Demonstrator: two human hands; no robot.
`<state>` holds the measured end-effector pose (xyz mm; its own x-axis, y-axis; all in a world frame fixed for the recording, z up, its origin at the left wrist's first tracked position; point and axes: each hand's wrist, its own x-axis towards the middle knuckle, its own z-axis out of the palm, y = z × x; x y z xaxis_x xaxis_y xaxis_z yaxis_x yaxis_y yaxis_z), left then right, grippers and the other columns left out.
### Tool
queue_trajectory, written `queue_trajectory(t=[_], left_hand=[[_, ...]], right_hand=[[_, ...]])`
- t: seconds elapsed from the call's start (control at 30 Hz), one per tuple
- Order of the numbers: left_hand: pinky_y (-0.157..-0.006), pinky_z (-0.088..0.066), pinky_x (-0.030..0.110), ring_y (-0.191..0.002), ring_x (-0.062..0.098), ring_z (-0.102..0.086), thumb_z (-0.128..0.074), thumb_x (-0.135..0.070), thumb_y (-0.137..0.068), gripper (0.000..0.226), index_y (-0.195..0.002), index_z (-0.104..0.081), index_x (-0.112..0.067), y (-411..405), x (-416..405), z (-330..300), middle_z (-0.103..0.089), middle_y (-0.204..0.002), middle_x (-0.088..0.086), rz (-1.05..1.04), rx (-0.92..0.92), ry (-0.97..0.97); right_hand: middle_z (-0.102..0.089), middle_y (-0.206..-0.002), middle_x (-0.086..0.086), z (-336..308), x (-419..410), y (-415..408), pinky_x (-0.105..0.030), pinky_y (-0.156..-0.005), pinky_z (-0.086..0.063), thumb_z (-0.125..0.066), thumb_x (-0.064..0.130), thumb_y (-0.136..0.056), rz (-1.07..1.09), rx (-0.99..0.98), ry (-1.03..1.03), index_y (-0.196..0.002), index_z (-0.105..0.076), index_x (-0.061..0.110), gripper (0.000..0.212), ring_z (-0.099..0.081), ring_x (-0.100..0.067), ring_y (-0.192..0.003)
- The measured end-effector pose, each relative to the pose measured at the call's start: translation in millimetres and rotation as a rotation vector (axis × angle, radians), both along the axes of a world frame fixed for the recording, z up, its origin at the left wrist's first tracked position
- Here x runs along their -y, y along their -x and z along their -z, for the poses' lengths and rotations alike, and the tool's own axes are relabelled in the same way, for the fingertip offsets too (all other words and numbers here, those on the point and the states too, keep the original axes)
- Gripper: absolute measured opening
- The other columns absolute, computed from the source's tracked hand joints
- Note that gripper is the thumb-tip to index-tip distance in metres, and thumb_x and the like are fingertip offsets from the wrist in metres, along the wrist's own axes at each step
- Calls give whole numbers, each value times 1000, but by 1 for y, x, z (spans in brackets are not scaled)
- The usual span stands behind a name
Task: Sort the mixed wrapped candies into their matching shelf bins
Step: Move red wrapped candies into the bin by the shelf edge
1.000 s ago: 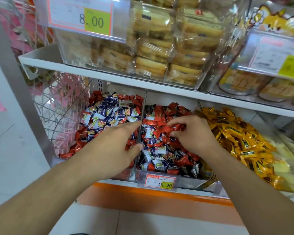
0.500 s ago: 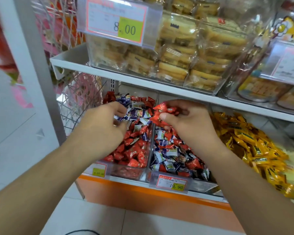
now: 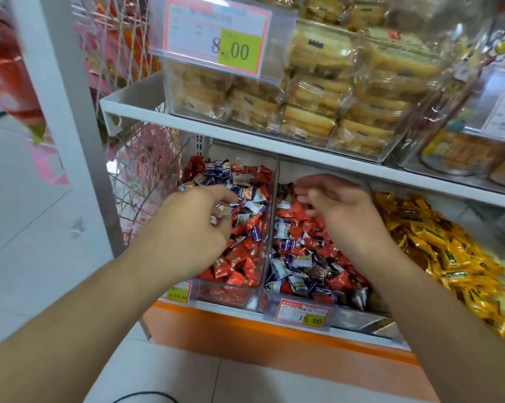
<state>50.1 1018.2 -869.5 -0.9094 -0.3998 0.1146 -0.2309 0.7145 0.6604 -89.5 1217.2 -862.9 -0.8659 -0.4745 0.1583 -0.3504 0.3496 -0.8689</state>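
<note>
Left hand over the left clear plastic bin, grip pinching a blue-and-white wrapped candy. Right hand over the middle clear bin, fingers loosely curled, blurred; cannot tell its grip. Red wrapped candies mixed with blue ones fill both bins.

The candies in the near bins wear glossy, crinkled foil-like wrappers, and the yellow sweets on the right shine the same way. The bins are clear, smooth plastic, as are the price tag holders in front. The shelf above looks like smooth white painted metal, carrying biscuits in transparent shiny film; the floor is pale, smooth tile.
</note>
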Motion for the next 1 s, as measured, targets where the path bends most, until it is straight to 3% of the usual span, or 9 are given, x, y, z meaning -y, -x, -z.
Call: queue_trajectory(t=[0.1,0.17,0.2,0.27,0.33,0.47,0.7,0.87,1.0], left_hand=[[-66,-47,10,-75,5,-66,-56,-41,-101,50,-150,-42,-43,5,-20,5,-61,-137,-8,120,45,72],[-98,-51,27,-111,8,-64,-53,-50,-101,64,-158,-26,-41,7,-31,10,-49,-153,-7,200,66,106],[-102,-50,30,-117,7,-62,-52,-52,-101,68,-160,-20,-41,9,-36,12,-44,-157,-8,225,83,119],[-83,-53,19,-91,-7,-65,-51,-52,-101,71,-161,-16,-41,11,-42,17,-42,-158,-8,244,103,152],[-55,-41,10,-59,-8,-59,-53,-50,-101,70,-161,-17,-41,14,-45,18,-55,-147,-7,227,85,155],[-54,-53,28,-51,7,-60,-55,-48,-100,69,-159,-19,-46,12,-46,16,-72,-100,-9,219,70,107],[-48,-39,18,-61,1,-59,-56,-45,-99,69,-158,-20,-49,14,-49,20,-67,-75,-8,210,56,69],[-47,-43,20,-51,3,-56,-56,-43,-100,67,-157,-20,-51,11,-52,13,-69,-82,-7,219,86,28],[-50,-44,18,-57,4,-59,-58,-44,-100,66,-157,-25,-47,12,-48,13,-66,-70,-9,215,87,42]], right_hand=[[-75,-114,8,11,-31,20,-33,-93,-59,-46,-5,-102,83,-60,-113,-109,-73,29,43,-71,-20,-108],[-71,-123,8,15,-46,27,-16,-70,-56,-51,-1,-101,78,-87,-271,-115,-72,35,44,-72,-15,-96],[-68,-129,11,17,-50,29,-11,-65,-52,-58,6,-100,68,-99,-382,-122,-70,39,41,-71,-12,-94],[-57,-140,18,20,-51,28,-6,-85,-48,-70,25,-98,35,-158,-585,-139,-60,40,45,-67,-8,-109],[-49,-154,11,24,-44,25,-18,-112,-33,-72,40,-96,-8,-190,-645,-151,-50,34,59,-49,-12,-139],[-31,-166,8,43,-31,35,-37,-127,-23,-67,54,-95,26,-135,-593,-160,-32,37,76,-25,-17,-155],[-23,-170,8,61,-12,56,-53,-126,-26,-68,53,-92,-67,-149,-568,-156,-21,58,81,-21,-27,-157],[-62,-142,11,61,-7,58,-42,-116,-44,-81,38,-88,-68,-217,-543,-127,-68,41,42,-55,-21,-134],[-72,-119,10,54,-15,48,-32,-102,-54,-82,18,-89,9,-262,-479,-95,-78,29,13,-65,-10,-112]])
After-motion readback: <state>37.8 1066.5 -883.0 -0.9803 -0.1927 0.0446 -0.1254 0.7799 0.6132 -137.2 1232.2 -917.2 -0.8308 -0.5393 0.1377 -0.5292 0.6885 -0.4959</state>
